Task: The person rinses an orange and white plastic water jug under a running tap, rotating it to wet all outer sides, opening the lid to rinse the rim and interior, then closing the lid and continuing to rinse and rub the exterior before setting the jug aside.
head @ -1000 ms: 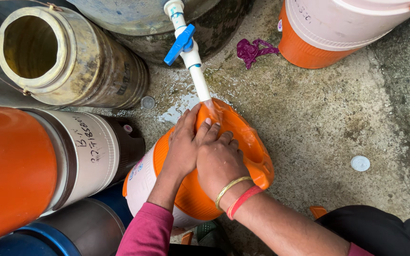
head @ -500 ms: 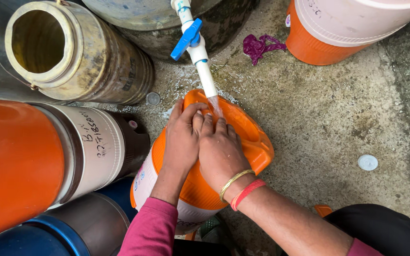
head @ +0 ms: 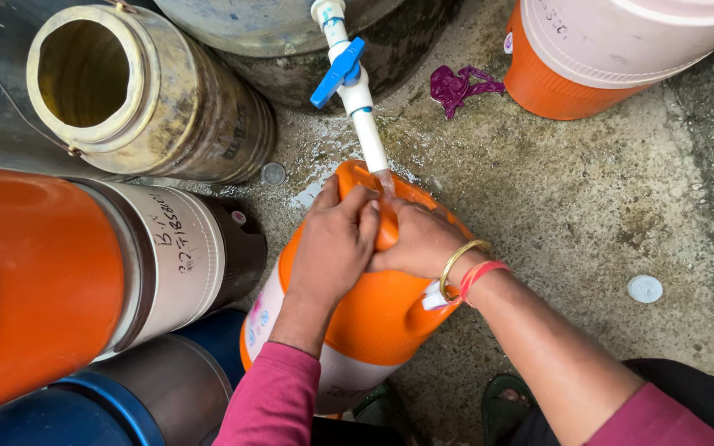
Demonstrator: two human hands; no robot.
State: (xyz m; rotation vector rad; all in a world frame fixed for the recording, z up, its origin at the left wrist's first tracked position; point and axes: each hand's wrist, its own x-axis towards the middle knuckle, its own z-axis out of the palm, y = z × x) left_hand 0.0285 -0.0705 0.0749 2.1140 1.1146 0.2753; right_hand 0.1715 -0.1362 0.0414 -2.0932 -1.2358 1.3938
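**Inspector:** Left hand (head: 334, 239) and right hand (head: 419, 244) both clasp the top of the orange jug (head: 373, 314), fingers curled, directly under the white pipe (head: 367, 132).

**Assistant:** Position?

**Inspector:** Jug tilted on wet concrete (head: 572, 206) (blue tap handle (head: 339, 73) above). Advise firm grip, jug top kept beneath the stream.

Glossy smooth orange plastic jug (head: 373, 322), white plastic pipe (head: 363, 116), rough wet concrete floor (head: 572, 206).
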